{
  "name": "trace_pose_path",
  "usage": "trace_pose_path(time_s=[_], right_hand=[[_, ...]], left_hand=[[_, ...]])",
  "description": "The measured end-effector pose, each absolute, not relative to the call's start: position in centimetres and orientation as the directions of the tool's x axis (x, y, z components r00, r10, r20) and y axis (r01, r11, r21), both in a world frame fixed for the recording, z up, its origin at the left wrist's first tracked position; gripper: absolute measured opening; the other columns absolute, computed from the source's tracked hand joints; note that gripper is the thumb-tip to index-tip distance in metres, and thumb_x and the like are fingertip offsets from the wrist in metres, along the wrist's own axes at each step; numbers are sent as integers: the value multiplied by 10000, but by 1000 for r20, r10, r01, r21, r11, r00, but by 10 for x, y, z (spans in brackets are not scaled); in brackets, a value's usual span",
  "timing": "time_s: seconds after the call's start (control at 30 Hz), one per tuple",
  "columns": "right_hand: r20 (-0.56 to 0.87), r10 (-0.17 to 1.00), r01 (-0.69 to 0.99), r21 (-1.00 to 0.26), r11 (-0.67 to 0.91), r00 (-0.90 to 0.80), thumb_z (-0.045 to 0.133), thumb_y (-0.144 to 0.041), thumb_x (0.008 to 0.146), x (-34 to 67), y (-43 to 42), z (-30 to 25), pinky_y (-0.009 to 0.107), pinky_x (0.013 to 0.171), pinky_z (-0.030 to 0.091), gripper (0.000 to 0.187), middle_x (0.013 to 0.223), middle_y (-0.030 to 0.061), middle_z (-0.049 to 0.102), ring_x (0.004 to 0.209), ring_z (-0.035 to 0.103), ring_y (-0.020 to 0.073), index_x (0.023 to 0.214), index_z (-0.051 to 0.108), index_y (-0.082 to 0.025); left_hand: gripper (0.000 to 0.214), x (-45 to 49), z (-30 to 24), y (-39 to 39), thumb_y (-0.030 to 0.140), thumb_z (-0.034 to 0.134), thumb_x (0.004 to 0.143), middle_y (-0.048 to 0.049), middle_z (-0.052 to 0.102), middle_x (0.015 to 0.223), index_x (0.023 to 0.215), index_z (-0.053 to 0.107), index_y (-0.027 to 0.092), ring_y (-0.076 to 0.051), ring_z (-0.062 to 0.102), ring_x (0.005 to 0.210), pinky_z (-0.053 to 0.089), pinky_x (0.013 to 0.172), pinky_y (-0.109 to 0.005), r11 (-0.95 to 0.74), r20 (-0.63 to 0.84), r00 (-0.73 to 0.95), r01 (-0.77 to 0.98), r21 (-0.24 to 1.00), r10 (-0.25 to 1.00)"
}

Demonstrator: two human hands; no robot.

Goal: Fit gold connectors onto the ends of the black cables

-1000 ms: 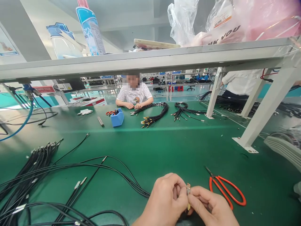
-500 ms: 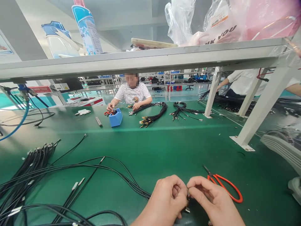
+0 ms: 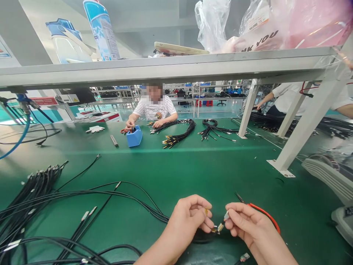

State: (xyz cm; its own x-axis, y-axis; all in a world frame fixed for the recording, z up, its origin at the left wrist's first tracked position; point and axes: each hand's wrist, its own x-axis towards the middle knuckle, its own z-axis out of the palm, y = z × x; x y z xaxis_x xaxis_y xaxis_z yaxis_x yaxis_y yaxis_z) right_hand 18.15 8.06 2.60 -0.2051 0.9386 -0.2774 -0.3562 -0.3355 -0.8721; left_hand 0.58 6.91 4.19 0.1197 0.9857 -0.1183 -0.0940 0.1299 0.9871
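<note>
My left hand (image 3: 187, 222) is closed at the lower middle, its fingers curled round black cables whose metal ends (image 3: 214, 229) show below the fingertips. A tiny yellow piece (image 3: 206, 212) shows at its fingers, too small to name. To its right, my right hand (image 3: 249, 226) pinches a silver cable connector (image 3: 226, 216) between thumb and forefinger. A brass-coloured connector (image 3: 220, 227) sits between the two hands. Just beyond my right hand lie red-handled scissors (image 3: 266, 214), partly covered by it. Another cable end (image 3: 244, 257) lies below that hand.
A thick bundle of black cables (image 3: 41, 189) spreads over the left of the green table (image 3: 209, 169). Across it, a person sits behind a blue holder (image 3: 134, 136) and coiled cables (image 3: 184, 130). A shelf (image 3: 165, 70) spans overhead; its leg (image 3: 299, 136) stands at right.
My hands, which were touching at the fingertips, have moved apart. The connectors between them now show. My right hand covers more of the scissors, and the view has shifted slightly.
</note>
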Motion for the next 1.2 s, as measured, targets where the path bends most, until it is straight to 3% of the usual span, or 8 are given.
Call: trace_pose_path(time_s=[0.3, 0.43, 0.57, 0.73, 0.87, 1.0, 1.1, 1.2], right_hand=[[-280, 942, -332, -884, -328, -185, 854, -445, 603, 183, 83, 20, 191, 575, 492, 364, 632, 21, 689, 621, 581, 122, 823, 743, -177], [-279, 942, -325, -887, -328, -188, 860, -450, 589, 183, 84, 18, 187, 560, 491, 368, 626, 20, 683, 598, 590, 115, 788, 741, -164], [-257, 948, -309, -901, -305, -186, 846, -469, 600, 182, 85, 16, 177, 517, 463, 364, 594, 22, 668, 547, 580, 100, 729, 726, -151], [-253, 952, -260, -921, -292, -171, 818, -501, 626, 184, 88, 12, 158, 439, 410, 385, 535, -3, 620, 488, 558, 90, 631, 659, -151], [-257, 954, -211, -935, -286, -153, 794, -520, 651, 187, 90, 10, 153, 440, 408, 396, 519, 17, 645, 460, 533, 81, 652, 669, -145], [-251, 957, -195, -941, -276, -143, 803, -521, 632, 189, 89, 11, 176, 478, 445, 393, 629, 31, 689, 572, 594, 125, 729, 696, -156], [-258, 956, -183, -942, -282, -142, 802, -516, 632, 191, 89, 11, 192, 511, 460, 408, 666, 30, 695, 625, 610, 142, 797, 707, -156], [-261, 952, -121, -952, -282, -161, 785, -542, 634, 195, 88, 13, 201, 546, 453, 454, 651, 39, 703, 587, 582, 127, 840, 715, -144]], left_hand=[[236, 1, 56, 64, 242, 556, 802, -118, 705, 787, 898, 686, 70, -181, 631, 730, 482, 762, -314, 173, -151, 149, -151, 973, 977], [206, -7, 50, 70, 176, 500, 772, -64, 674, 860, 785, 704, 154, -195, 589, 818, 443, 772, -312, -37, 34, 22, 202, 979, 999], [289, -17, 47, 73, 90, 403, 729, -14, 575, 643, 521, 573, 196, -199, 528, 795, 385, 767, -313, -185, 238, -80, 415, 891, 968], [264, -22, 51, 74, 389, 488, 918, 8, 671, 1018, 1103, 651, 296, -238, 526, 1031, 367, 919, -375, -71, 162, -115, 561, 825, 980], [235, -24, 49, 76, 274, 477, 907, -9, 664, 1082, 1049, 664, 256, -213, 583, 990, 430, 882, -344, -119, 232, -144, 540, 833, 962], [335, -23, 47, 77, 123, 436, 863, 6, 522, 1345, 1036, 681, 271, -200, 455, 1238, 355, 1019, -336, -252, 339, -63, 547, 799, 939], [324, -23, 49, 76, 138, 411, 896, -15, 649, 1130, 950, 709, 254, -188, 547, 1087, 389, 957, -316, -273, 311, 26, 556, 785, 950], [228, -25, 55, 74, 213, 484, 902, -8, 668, 918, 974, 697, 248, -183, 578, 892, 422, 822, -291, -178, 112, 146, 608, 774, 983]])
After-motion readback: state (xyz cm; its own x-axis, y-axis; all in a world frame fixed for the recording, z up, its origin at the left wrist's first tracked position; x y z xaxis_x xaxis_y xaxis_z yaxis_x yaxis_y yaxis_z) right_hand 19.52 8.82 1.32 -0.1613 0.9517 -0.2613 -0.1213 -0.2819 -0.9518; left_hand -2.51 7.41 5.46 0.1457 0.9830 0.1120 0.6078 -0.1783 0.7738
